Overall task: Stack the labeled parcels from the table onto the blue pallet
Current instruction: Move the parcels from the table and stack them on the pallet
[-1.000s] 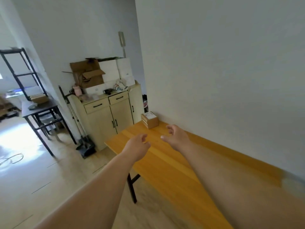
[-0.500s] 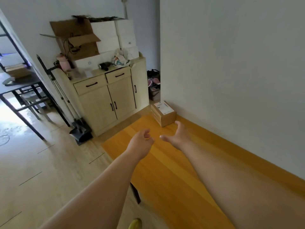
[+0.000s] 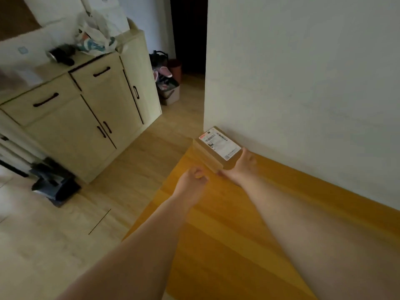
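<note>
A small brown cardboard parcel with a white shipping label lies flat on the far corner of the orange wooden table, tight against the white wall. My right hand is spread against the parcel's near end, thumb at its near corner and fingers at the wall-side edge. The parcel rests on the table. My left hand hovers over the table just short of the parcel, fingers curled in and holding nothing. No blue pallet is in view.
The white wall runs along the table's right side. A cream cabinet with clutter on top stands to the left across the wooden floor. A dark dustpan leans beside it. A bin of shoes sits in the dark doorway.
I have moved closer to the table's far corner and look further down. Both hands advanced toward the parcel; my right hand now touches its near end, and the left fingers have curled in.
</note>
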The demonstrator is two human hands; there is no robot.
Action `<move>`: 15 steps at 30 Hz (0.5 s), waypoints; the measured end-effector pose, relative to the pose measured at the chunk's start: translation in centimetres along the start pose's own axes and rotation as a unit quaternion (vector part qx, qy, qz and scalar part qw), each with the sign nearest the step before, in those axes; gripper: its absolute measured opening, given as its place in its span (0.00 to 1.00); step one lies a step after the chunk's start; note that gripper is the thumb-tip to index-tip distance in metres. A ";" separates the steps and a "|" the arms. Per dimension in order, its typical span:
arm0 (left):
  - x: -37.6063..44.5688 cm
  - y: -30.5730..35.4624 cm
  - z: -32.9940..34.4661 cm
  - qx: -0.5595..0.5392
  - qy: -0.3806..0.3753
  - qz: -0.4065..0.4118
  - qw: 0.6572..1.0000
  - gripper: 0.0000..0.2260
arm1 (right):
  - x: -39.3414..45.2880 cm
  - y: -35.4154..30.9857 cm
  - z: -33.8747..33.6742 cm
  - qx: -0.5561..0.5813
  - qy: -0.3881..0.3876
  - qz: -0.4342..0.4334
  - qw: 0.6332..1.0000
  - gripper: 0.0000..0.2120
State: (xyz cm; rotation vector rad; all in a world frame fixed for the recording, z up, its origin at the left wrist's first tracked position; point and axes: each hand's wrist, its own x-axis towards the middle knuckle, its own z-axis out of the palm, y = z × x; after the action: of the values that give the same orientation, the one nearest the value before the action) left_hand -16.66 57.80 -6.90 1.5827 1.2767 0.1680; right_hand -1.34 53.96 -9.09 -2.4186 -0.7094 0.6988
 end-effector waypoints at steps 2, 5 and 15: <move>1.0 -0.1 -0.2 -0.016 -0.020 -0.003 1.000 0.17 | 1.5 -0.4 0.3 -0.030 -0.003 0.013 0.999 0.64; 1.6 -0.5 -0.3 -0.028 -0.040 0.008 0.999 0.17 | 3.4 -0.7 0.9 -0.058 -0.034 0.002 0.998 0.66; 1.9 -0.7 4.5 -0.072 -0.029 -0.004 0.997 0.15 | 0.0 4.3 -0.8 0.006 0.010 -0.003 1.000 0.60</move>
State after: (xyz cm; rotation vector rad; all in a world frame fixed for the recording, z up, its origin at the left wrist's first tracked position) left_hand -13.36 56.44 -10.28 1.4487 1.1991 0.2019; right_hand 0.57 50.58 -11.02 -2.4094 -0.7021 0.6736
